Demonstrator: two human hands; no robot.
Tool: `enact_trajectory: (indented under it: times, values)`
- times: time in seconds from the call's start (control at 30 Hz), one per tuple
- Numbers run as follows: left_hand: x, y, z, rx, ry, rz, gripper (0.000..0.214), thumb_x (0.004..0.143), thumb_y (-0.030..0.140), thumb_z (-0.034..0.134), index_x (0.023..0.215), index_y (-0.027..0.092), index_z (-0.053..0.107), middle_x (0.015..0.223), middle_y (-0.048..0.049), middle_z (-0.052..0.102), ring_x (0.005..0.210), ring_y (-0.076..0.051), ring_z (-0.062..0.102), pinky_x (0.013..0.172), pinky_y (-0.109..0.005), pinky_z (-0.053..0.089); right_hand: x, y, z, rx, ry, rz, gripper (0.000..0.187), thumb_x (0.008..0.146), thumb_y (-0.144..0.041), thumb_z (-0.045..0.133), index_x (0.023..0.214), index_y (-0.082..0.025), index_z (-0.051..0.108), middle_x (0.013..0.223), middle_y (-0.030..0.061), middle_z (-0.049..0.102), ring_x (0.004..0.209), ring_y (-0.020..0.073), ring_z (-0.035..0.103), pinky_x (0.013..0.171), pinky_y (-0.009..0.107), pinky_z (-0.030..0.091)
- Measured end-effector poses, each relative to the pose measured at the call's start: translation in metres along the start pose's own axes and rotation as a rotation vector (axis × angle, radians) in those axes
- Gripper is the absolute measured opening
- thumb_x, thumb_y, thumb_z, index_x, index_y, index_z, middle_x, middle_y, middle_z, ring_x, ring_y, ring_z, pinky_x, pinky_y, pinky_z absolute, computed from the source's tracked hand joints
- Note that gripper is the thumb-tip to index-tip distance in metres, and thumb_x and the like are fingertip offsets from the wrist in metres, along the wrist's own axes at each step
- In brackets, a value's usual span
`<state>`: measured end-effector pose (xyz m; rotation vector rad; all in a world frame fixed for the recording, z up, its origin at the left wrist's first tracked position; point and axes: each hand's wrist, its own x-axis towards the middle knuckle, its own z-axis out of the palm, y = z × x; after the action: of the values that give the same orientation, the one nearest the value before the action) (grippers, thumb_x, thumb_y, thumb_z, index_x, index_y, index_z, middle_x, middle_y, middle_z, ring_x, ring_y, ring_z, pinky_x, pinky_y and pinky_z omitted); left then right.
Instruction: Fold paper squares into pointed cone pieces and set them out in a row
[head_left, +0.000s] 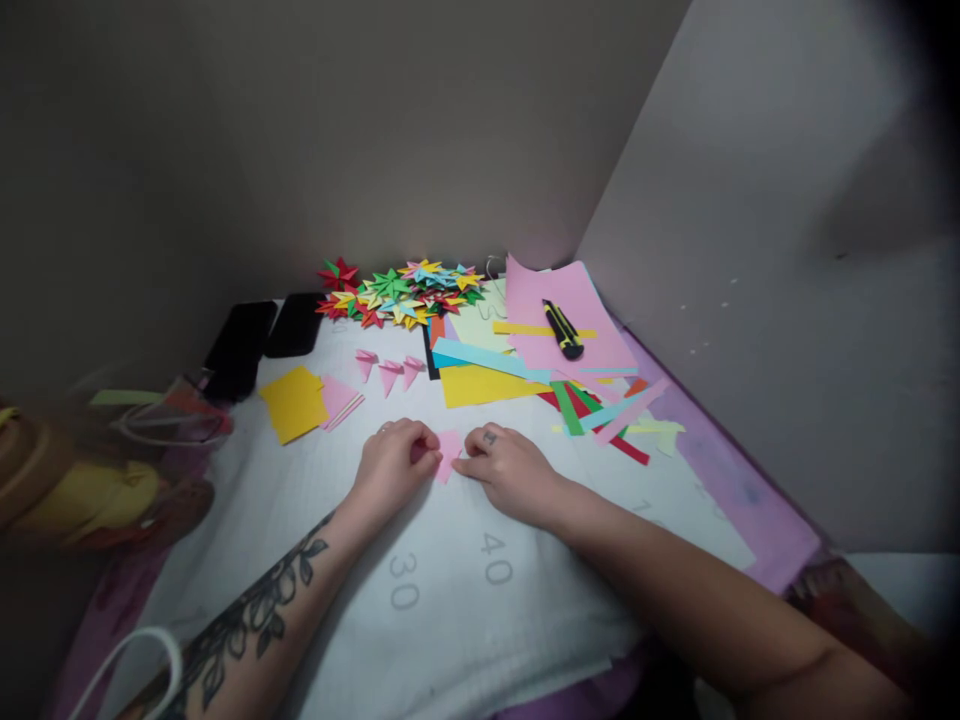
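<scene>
A small piece of pink paper [448, 460], partly folded, is between my two hands just above the mat. My left hand [394, 462] pinches its left edge between thumb and fingers. From the other side, my right hand [510, 468] has its fingers curled and the thumb and fingertip at the paper's right edge. Three folded pink paper pieces [389, 376] stand a little beyond my left hand. To their left lie a stack of pink paper squares [341, 402] and some yellow paper squares [292, 405].
Folded multicoloured paper stars [397, 290] are heaped by the wall. A black and yellow utility knife [563, 330] rests on pink sheets [529, 300]. Loose paper strips [611, 420] spread at right. Two dark phones [241, 340] [295, 325] lie at left on the white printed mat [450, 620].
</scene>
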<state>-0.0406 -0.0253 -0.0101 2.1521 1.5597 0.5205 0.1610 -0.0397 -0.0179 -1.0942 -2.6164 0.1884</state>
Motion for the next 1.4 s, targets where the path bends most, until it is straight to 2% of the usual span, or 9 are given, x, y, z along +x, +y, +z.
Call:
enact_trajectory:
  times: [0.17,0.27,0.43,0.5,0.7,1.0,1.23,1.33,1.4]
  values:
    - [-0.001,0.001,0.000,-0.006,0.003,0.000,0.003,0.075,0.024,0.059,0.076,0.022,0.061,0.079,-0.0010,0.063,0.079,-0.020,0.055,0.072,-0.032,0.041,0.001,0.000,-0.002,-0.075,-0.009,0.122,0.030,0.078,-0.005,0.053,0.096,-0.022,0.071,0.091,0.0096,0.060,0.082,0.0225,0.047,0.065,0.033,0.037]
    - [-0.001,0.002,-0.001,-0.003,0.007,-0.006,0.002,0.074,0.023,0.059,0.075,0.022,0.061,0.078,-0.0009,0.063,0.078,-0.020,0.055,0.071,-0.032,0.040,0.000,0.001,-0.001,-0.060,0.073,0.157,0.030,0.077,-0.004,0.051,0.095,-0.018,0.070,0.093,0.0120,0.061,0.085,0.0244,0.049,0.070,0.037,0.041]
    - [-0.001,0.000,-0.001,0.001,0.009,0.012,0.004,0.074,0.022,0.058,0.077,0.022,0.061,0.079,-0.0015,0.063,0.079,-0.020,0.055,0.072,-0.032,0.040,0.002,-0.002,0.003,0.132,0.170,-0.147,0.032,0.080,-0.003,0.046,0.101,-0.018,0.065,0.097,0.0096,0.065,0.088,0.0202,0.055,0.078,0.036,0.046]
    - [-0.002,-0.001,-0.001,0.000,0.010,0.020,0.005,0.074,0.021,0.057,0.077,0.022,0.061,0.079,-0.0014,0.063,0.079,-0.020,0.055,0.072,-0.032,0.040,0.003,-0.006,0.004,0.159,0.151,-0.219,0.031,0.082,-0.004,0.044,0.101,-0.018,0.064,0.097,0.0094,0.065,0.090,0.0194,0.057,0.078,0.034,0.048]
    - [-0.002,-0.002,0.000,0.006,0.015,0.014,0.003,0.074,0.022,0.058,0.076,0.022,0.061,0.080,-0.0013,0.064,0.078,-0.020,0.055,0.070,-0.032,0.040,0.004,-0.009,0.008,0.055,0.074,-0.253,0.032,0.085,-0.008,0.042,0.107,-0.017,0.063,0.092,0.0085,0.067,0.090,0.0214,0.057,0.077,0.035,0.047]
    - [0.004,-0.020,-0.014,-0.145,-0.100,0.061,0.012,0.076,0.024,0.060,0.087,0.023,0.065,0.085,-0.0002,0.066,0.080,-0.017,0.059,0.068,-0.028,0.042,0.012,-0.021,0.011,-0.048,-0.095,-0.128,0.044,0.082,-0.007,0.049,0.124,-0.018,0.056,0.099,0.0114,0.061,0.091,0.0251,0.048,0.075,0.038,0.040]
    - [0.003,-0.025,-0.012,-0.334,0.013,0.000,0.017,0.081,0.019,0.048,0.089,0.020,0.063,0.084,-0.0008,0.065,0.074,-0.015,0.058,0.065,-0.026,0.043,0.026,-0.028,0.013,-0.008,-0.188,0.004,0.060,0.076,-0.004,0.052,0.132,-0.028,0.051,0.098,0.0101,0.055,0.088,0.0237,0.045,0.075,0.037,0.037]
    - [0.002,-0.025,-0.011,-0.373,0.083,-0.028,0.018,0.082,0.020,0.046,0.088,0.018,0.063,0.084,-0.0016,0.065,0.072,-0.015,0.057,0.064,-0.026,0.043,0.024,-0.022,0.015,0.108,-0.091,0.003,0.053,0.078,-0.001,0.048,0.124,-0.025,0.058,0.091,0.0085,0.057,0.085,0.0215,0.046,0.076,0.035,0.040]
    - [0.000,-0.025,-0.010,-0.380,0.144,-0.047,0.018,0.083,0.020,0.046,0.089,0.017,0.062,0.085,-0.0020,0.064,0.071,-0.015,0.056,0.063,-0.026,0.043,0.020,-0.016,0.013,0.235,0.006,-0.074,0.047,0.078,0.000,0.046,0.118,-0.020,0.062,0.088,0.0078,0.060,0.085,0.0198,0.049,0.078,0.033,0.043]
